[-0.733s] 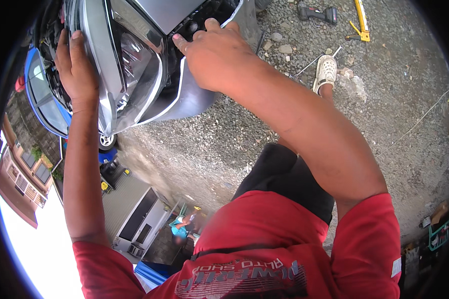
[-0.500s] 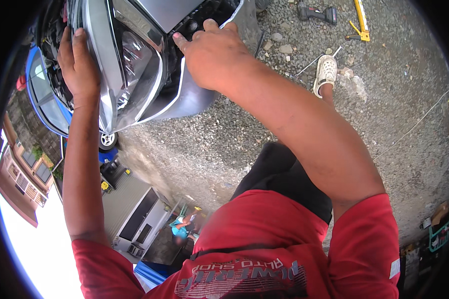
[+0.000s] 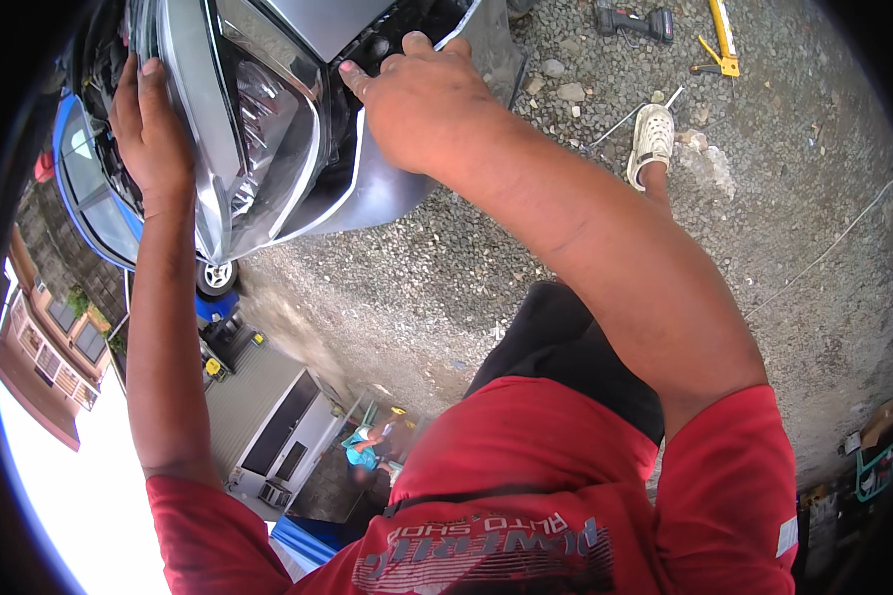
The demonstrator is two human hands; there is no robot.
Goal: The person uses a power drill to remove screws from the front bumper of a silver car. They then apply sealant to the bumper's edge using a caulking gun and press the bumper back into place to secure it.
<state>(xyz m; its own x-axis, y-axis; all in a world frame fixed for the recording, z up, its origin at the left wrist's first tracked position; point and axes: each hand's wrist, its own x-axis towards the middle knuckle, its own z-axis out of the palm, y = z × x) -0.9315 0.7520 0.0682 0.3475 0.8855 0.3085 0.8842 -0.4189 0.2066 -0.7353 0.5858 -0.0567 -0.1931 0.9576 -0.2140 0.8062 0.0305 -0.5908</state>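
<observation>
My left hand (image 3: pixel 154 139) lies with its fingers stretched along the edge of a silver body panel (image 3: pixel 191 94) at the front of a car. Beside that panel sits a clear-lensed headlight (image 3: pixel 268 139), between my two hands. My right hand (image 3: pixel 427 109) is on the silver bumper (image 3: pixel 392 193), near its pale cut edge. Its fingers curl over the edge, and the thumb presses by a black part (image 3: pixel 345 104) next to the headlight. Fingertips on the far side of the edge are partly hidden.
A cordless drill (image 3: pixel 633 24) and a yellow caulking gun (image 3: pixel 721 45) lie on the gravel at the far right. My foot in a white clog (image 3: pixel 653 139) stands near them. A blue car (image 3: pixel 89 188) is at the left; a person in teal (image 3: pixel 362 451) is behind.
Both hands keep their places on the car. The view has shifted very slightly; I see no clear movement of the parts.
</observation>
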